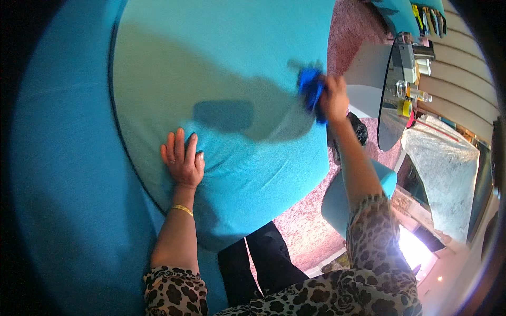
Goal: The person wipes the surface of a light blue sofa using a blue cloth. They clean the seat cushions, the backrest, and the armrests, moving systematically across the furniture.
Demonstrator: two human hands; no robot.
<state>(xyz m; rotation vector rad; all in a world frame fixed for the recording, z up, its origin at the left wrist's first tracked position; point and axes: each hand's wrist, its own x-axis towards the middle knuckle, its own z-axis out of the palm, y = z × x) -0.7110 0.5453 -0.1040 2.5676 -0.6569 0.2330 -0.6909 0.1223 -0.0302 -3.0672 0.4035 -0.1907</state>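
Observation:
My left hand (184, 160) lies flat with fingers spread on a turquoise fabric sofa cushion (245, 177), close to its dark piped edge. The fabric is wrinkled beside the thumb. At the cushion's right side my right hand (335, 98) holds a bright blue object (311, 89), blurred, perhaps a brush or a cloth; its exact kind cannot be told. It is over or against the fabric near the edge. Shadows fall across the cushion, and a darker rounded patch, maybe shadow or damp, shows at its middle.
A blue upholstered surface (79, 177) borders the cushion at left. Right of it are pinkish carpet (308, 209), a turquoise stool or seat (336, 201), a black bundle (357, 128) and a dark glass table (389, 122) with bottles and yellow tape (404, 108). Translucent sheeting (446, 170) hangs beyond.

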